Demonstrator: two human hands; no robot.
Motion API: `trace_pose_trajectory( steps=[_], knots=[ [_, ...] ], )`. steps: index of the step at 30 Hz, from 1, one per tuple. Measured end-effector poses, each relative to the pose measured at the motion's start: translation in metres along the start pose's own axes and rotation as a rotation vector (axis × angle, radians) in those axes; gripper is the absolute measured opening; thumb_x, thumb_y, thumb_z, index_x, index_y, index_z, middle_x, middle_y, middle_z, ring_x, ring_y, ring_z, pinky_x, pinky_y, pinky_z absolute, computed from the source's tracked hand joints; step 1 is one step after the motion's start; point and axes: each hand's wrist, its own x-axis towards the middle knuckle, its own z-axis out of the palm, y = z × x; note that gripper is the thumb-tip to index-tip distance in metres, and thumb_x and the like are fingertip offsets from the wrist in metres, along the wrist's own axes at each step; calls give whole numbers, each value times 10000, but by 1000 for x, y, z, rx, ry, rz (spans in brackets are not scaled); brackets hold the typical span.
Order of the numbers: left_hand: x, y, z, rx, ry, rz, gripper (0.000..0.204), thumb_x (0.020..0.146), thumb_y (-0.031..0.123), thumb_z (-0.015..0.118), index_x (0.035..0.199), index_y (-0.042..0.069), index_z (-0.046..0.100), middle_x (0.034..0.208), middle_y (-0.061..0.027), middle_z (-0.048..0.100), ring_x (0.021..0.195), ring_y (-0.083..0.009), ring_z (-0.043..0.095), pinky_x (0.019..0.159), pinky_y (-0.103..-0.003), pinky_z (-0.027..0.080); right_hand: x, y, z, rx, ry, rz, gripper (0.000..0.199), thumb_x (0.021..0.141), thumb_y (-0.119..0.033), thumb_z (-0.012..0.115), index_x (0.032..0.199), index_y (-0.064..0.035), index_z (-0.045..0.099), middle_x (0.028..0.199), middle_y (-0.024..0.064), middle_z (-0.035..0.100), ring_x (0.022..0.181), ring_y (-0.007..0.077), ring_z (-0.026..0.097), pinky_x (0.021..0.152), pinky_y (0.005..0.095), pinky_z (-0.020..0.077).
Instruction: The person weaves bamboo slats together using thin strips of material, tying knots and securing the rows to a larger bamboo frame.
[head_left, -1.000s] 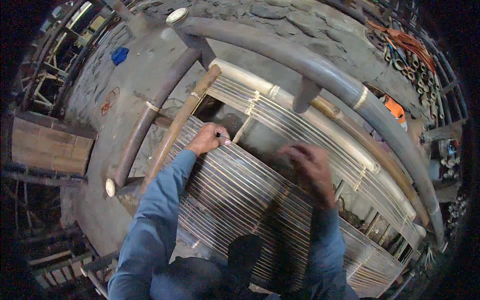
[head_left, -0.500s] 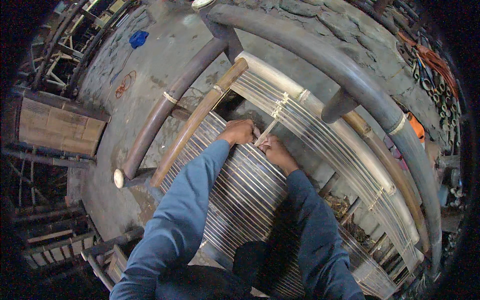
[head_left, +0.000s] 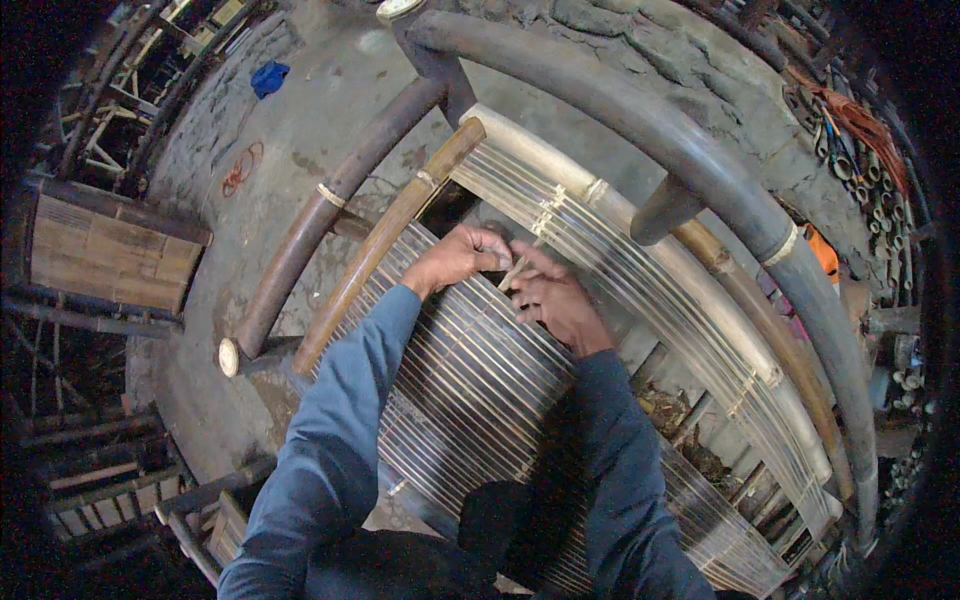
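Observation:
A bamboo bench with a slatted seat (head_left: 470, 350) lies in front of me. A thin pale binding strip (head_left: 513, 272) runs across the gap between the main slats and a narrower group of slats (head_left: 600, 235) by the back rail. My left hand (head_left: 455, 262) pinches at the strip by the edge slat, thumb and forefinger together. Just right of it, my right hand (head_left: 562, 305) is slightly blurred, its fingers apart around the strip's near end. Whether those fingers touch the strip is hard to see. Pale lashings (head_left: 548, 208) cross the back slats.
Thick dark bamboo poles form the bench's backrest (head_left: 620, 95) and armrest (head_left: 300, 250). A woven panel (head_left: 110, 255) stands at left. On the concrete floor lie a blue cloth (head_left: 269, 79) and a reddish cord (head_left: 242, 168). Bamboo tubes (head_left: 880, 190) are stacked at far right.
My hands were close together at the strip. The right hand has opened its fingers and turned a little, while the left has shifted slightly left and up. The view has moved slightly.

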Motion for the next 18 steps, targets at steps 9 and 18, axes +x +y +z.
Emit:
trace_pose_trajectory(
  steps=[9,18],
  knots=[
    [-19,-3,-13,269,55,-56,301,911,308,709,740,60,721,689,-2,673,671,-95,591,652,-298,470,-167,-44,15,-830,235,-651,236,866,-198,696,796,25,660,1073,157,662,1046,281,604,948,394,460],
    [-7,-33,5,331,61,17,191,855,181,718,946,13,725,856,-38,727,817,-126,655,794,-307,523,-407,-93,-9,-349,326,-1012,293,855,-305,674,841,-38,554,745,82,487,683,232,536,881,559,491]
  ],
)
